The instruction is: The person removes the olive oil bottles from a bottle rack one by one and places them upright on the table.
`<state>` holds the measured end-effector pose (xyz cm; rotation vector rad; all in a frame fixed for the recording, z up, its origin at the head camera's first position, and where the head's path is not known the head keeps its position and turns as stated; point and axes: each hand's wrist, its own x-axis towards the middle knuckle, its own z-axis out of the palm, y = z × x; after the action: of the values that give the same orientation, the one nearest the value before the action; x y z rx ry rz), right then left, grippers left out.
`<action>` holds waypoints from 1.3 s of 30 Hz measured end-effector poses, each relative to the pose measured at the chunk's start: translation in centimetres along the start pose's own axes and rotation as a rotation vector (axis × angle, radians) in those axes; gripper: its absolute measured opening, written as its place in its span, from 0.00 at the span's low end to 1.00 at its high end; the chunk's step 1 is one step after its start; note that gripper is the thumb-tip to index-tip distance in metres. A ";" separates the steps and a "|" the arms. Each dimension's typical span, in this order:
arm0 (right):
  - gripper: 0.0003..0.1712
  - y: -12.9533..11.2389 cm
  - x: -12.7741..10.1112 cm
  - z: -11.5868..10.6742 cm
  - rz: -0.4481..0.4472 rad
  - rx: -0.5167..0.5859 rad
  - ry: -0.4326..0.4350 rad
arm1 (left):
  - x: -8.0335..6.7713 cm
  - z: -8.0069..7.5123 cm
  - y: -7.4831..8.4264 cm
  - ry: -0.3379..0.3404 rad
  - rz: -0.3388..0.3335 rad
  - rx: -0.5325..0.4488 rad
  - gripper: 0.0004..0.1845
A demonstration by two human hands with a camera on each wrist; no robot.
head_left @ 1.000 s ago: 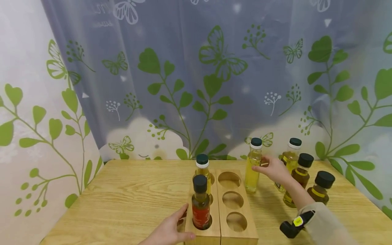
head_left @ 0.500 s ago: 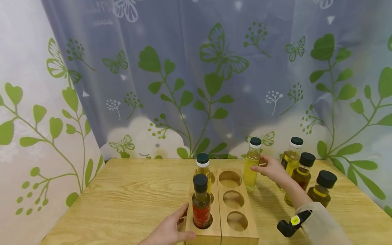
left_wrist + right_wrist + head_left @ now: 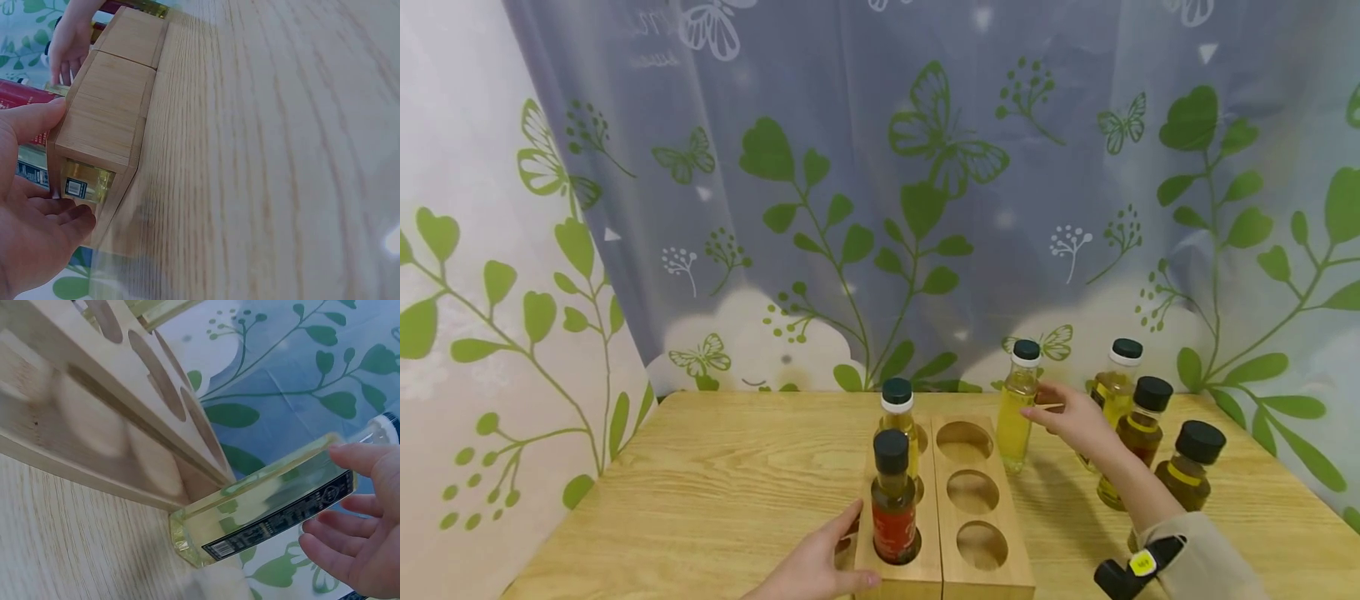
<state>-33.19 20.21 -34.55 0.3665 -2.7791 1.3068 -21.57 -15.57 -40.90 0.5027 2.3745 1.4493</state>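
The left hand (image 3: 816, 571) is bracing the near left corner of the pale wooden six-hole bottle rack (image 3: 943, 504), its thumb lying along the top edge and its fingers (image 3: 59, 209) pressing straight against the rack's end face, curled around nothing. Two bottles are already standing in the rack's left column: a dark-capped bottle of red sauce (image 3: 892, 500) in the near hole and a taller white-collared bottle of yellow oil (image 3: 897, 417) behind it, while all three holes of the right column are showing empty.

Just right of the rack's far end, the right hand (image 3: 1075, 417) is gripping the tall square clear bottle of pale yellow oil (image 3: 1017, 408), thumb on the front face and fingers (image 3: 340, 534) wrapping the back. The bottle is leaning slightly toward the rack, and its base is probably just off the wooden tabletop (image 3: 715, 492), though the head view is leaving that unclear. Three more black-capped bottles of amber oil (image 3: 1138, 433) are waiting further right.

So the step in hand is picking up the next bottle. The next move is calling for a lift above the rack's top, a short carry left over an empty hole such as the far right one, and a straight, upright lowering while the left hand is steadying the rack
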 end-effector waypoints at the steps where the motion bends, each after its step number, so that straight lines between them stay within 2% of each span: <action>1: 0.43 -0.1 -0.2 -0.1 -0.004 -0.002 0.007 | 0.0 0.0 0.0 0.001 -0.003 0.003 0.49; 6: 0.40 -0.9 -1.2 -0.7 -0.014 0.006 0.028 | 0.0 0.1 0.0 0.005 -0.008 0.017 0.49; 16: 0.36 -2.2 -2.6 -0.3 -0.086 0.063 -0.018 | 0.0 0.0 -0.2 0.004 0.002 0.016 0.49; 21: 0.34 -3.5 -2.7 0.4 -0.146 0.068 -0.064 | 0.0 0.1 -0.1 0.009 -0.006 0.022 0.49; 30: 0.36 -5.5 -2.2 2.4 -0.194 0.077 -0.137 | 0.0 0.0 0.0 0.013 -0.009 0.057 0.49; 34: 0.37 -6.3 -1.9 3.4 -0.212 0.104 -0.174 | 0.0 0.0 0.1 0.008 -0.013 0.053 0.49; 39: 0.37 -7.5 -1.6 4.5 -0.277 0.174 -0.235 | 0.1 0.0 0.2 0.011 -0.016 0.055 0.48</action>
<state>-29.66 12.50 -32.03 0.9341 -2.6641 1.5227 -21.61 -15.40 -40.73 0.4898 2.4268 1.3869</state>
